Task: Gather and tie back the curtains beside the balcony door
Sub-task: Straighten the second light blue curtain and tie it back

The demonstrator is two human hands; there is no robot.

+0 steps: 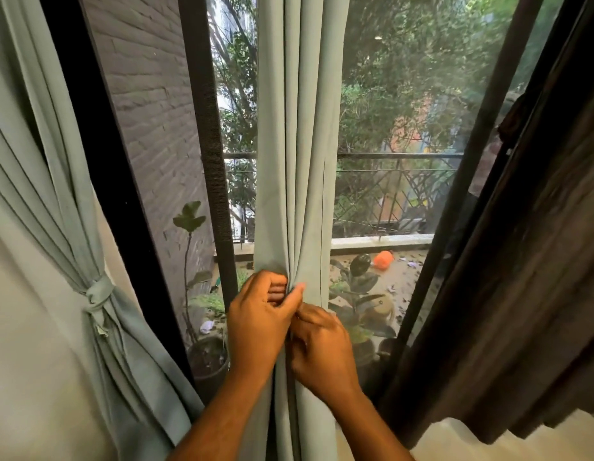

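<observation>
From the head view, the pale green fabric curtain (pixel 297 154) you are working on hangs straight down the middle of the glass balcony door (pixel 399 134), drawn into narrow vertical pleats that converge where your hands meet it. A second pale green curtain (pixel 52 201) hangs at the far left against the wall, already cinched at its waist by a knotted tie-back of the same green cloth (pixel 97 296), with the folds flaring out again below the knot. At the right edge a dark brown curtain (pixel 535 261) falls loose beside the black door frame (pixel 468 181).

Your left hand (pixel 259 322) comes up from below with its back toward you; its fingers (pixel 277 287) are curled into the gathered pleats and the thumb presses against the fabric, so it grips the middle curtain. Your right hand (pixel 322 347) sits just beside and slightly lower, touching the left; its fingers are bent inward against the folds, and they appear to pinch the cloth, though the fingertips are hidden behind the left hand's thumb. Both forearms rise from the bottom edge, close together.

Through the glass you can see a metal balcony railing (pixel 395 156), potted green plants (pixel 359 287) and an orange object (pixel 384 260) on the balcony floor. No readable writing or label shows anywhere.
</observation>
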